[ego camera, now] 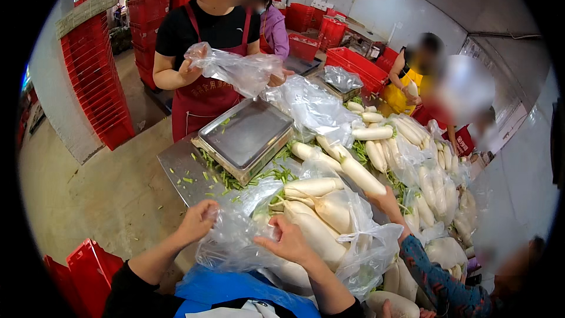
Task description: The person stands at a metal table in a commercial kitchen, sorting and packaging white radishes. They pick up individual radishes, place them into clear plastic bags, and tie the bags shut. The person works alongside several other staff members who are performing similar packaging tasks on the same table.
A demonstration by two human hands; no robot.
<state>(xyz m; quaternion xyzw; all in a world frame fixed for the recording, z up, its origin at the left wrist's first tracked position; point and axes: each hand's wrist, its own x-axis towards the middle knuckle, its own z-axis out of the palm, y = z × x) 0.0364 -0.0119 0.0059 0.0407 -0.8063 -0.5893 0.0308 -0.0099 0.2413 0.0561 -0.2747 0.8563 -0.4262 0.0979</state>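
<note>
My left hand [197, 221] grips the edge of a clear plastic bag [234, 229] in front of my blue apron [229, 285]. The film stretches across to my right hand [288, 240], which holds its other side between curled fingers and thumb. Just right of my right hand lies a heap of white radishes [315, 227], partly wrapped in another clear plastic bag [375, 243]. Beyond the hands, a weighing scale with a bare metal tray [247, 130] stands on the metal table [174, 163].
Across the table a person in a dark red apron [205, 101] handles a plastic bag [242, 70]. From the right, a co-worker's hand [384, 203] holds a radish [362, 176]. Bagged radishes [432, 185] cover the right side. Red crates [95, 263] stand at lower left.
</note>
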